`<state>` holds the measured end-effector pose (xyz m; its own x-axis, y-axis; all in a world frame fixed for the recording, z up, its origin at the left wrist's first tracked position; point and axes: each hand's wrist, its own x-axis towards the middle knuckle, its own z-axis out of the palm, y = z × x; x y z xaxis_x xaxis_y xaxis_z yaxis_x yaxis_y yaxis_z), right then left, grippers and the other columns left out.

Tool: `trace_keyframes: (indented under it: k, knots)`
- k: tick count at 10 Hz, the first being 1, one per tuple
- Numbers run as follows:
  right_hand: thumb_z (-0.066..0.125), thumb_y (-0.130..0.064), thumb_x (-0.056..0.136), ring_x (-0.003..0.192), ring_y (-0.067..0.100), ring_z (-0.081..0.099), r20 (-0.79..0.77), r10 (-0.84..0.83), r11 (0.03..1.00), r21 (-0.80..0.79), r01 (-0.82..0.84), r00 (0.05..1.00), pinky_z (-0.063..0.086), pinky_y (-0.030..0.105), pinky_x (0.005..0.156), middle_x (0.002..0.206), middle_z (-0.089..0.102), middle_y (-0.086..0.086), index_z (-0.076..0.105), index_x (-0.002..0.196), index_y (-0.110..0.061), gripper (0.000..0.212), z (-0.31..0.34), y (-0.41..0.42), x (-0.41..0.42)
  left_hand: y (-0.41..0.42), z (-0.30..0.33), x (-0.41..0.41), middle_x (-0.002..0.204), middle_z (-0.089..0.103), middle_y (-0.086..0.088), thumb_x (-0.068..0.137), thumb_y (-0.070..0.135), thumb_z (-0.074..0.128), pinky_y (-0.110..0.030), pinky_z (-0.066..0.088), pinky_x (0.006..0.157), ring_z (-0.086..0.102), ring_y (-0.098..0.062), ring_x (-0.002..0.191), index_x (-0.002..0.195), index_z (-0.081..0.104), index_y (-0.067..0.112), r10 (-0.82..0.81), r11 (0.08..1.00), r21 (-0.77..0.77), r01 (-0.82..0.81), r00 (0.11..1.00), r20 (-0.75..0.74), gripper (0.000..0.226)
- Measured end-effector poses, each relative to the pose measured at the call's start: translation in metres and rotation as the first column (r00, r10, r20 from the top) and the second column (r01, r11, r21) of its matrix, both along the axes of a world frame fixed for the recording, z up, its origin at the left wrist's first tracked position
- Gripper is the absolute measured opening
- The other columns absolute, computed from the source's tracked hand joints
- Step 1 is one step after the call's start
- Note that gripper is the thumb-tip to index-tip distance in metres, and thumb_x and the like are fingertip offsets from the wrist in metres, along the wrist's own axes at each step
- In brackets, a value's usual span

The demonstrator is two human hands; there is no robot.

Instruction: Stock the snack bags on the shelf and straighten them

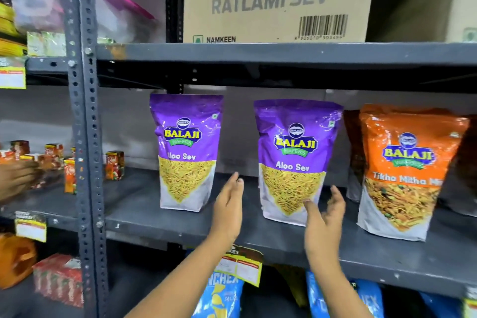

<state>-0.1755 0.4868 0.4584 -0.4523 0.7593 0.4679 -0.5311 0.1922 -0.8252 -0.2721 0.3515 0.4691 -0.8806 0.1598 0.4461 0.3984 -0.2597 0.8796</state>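
Note:
Two purple Aloo Sev bags stand upright on the grey shelf [180, 224]: one on the left [187, 152] and one in the middle [294, 160]. An orange Tikha Mitha bag [405, 170] stands to their right, with more orange bags behind it. My left hand [228, 204] is flat and open in the gap between the two purple bags, touching neither. My right hand [324, 217] is open at the lower right corner of the middle purple bag, its fingers spread close to the bag's front. Neither hand holds anything.
A cardboard Ratlami Sev carton [278, 0] sits on the shelf above. A perforated grey upright [82, 124] divides the racks. Small juice cartons [114, 165] stand on the left rack, where another person's hand [15, 181] reaches in. Blue chip bags [222, 297] fill the shelf below.

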Motion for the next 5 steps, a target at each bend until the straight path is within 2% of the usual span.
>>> trace_keyframes:
  k: [1, 2, 3, 4, 5]
  knots:
    - [0.057, -0.006, 0.094, 0.136, 0.010, 0.042, 0.119, 0.140, 0.989, -0.060, -0.134, 0.983, 0.031, 0.031, 0.114, 0.153, 0.038, -0.001, 0.027, 0.152, -0.017, 0.066, 0.003, 0.015, 0.001, 0.042, 0.000, -0.017, 0.141, 0.052, 0.002, 0.087, 0.054, 0.055, -0.040, 0.033, 0.115, 0.050, -0.013, 0.129, 0.132, 0.055, 0.020, -0.192, 0.980, 0.005, 0.199, 0.944, 0.270, 0.056]
    - [0.062, -0.006, 0.088, 0.107, 0.004, 0.063, 0.192, 0.231, 0.970, 0.028, -0.241, 0.954, 0.046, 0.027, 0.102, 0.133, 0.061, 0.001, 0.043, 0.142, -0.015, 0.058, 0.005, 0.019, 0.000, 0.071, -0.015, -0.033, 0.130, 0.064, -0.004, 0.064, 0.072, 0.052, -0.044, 0.040, 0.110, 0.059, -0.020, 0.121, 0.124, 0.062, 0.022, -0.294, 0.951, -0.010, 0.309, 0.914, 0.278, 0.079]
    - [0.063, -0.010, 0.085, 0.115, 0.011, 0.063, 0.223, 0.248, 0.963, 0.047, -0.265, 0.943, 0.046, 0.033, 0.106, 0.133, 0.063, 0.004, 0.043, 0.142, -0.016, 0.061, 0.008, 0.024, -0.002, 0.071, -0.006, -0.014, 0.131, 0.063, 0.000, 0.065, 0.070, 0.047, -0.041, 0.039, 0.111, 0.058, -0.016, 0.121, 0.129, 0.058, 0.024, -0.243, 0.963, -0.051, 0.266, 0.932, 0.270, 0.080]
    - [0.063, -0.012, 0.080, 0.122, 0.021, 0.059, 0.207, 0.275, 0.958, 0.026, -0.286, 0.939, 0.042, 0.038, 0.111, 0.137, 0.060, 0.009, 0.040, 0.144, -0.013, 0.068, 0.012, 0.024, 0.003, 0.062, 0.005, 0.007, 0.139, 0.055, 0.004, 0.088, 0.058, 0.043, -0.034, 0.034, 0.113, 0.051, -0.013, 0.127, 0.135, 0.052, 0.021, -0.209, 0.960, -0.132, 0.247, 0.946, 0.249, 0.061]
    - [0.064, -0.014, 0.087, 0.125, 0.019, 0.057, 0.205, 0.243, 0.966, 0.044, -0.257, 0.948, 0.042, 0.037, 0.111, 0.138, 0.059, 0.005, 0.043, 0.142, -0.017, 0.058, 0.014, 0.017, 0.008, 0.059, 0.008, 0.020, 0.147, 0.043, 0.005, 0.098, 0.045, 0.036, -0.025, 0.028, 0.104, 0.041, -0.015, 0.135, 0.146, 0.036, 0.018, -0.030, 0.975, -0.212, 0.070, 0.982, 0.187, 0.054]
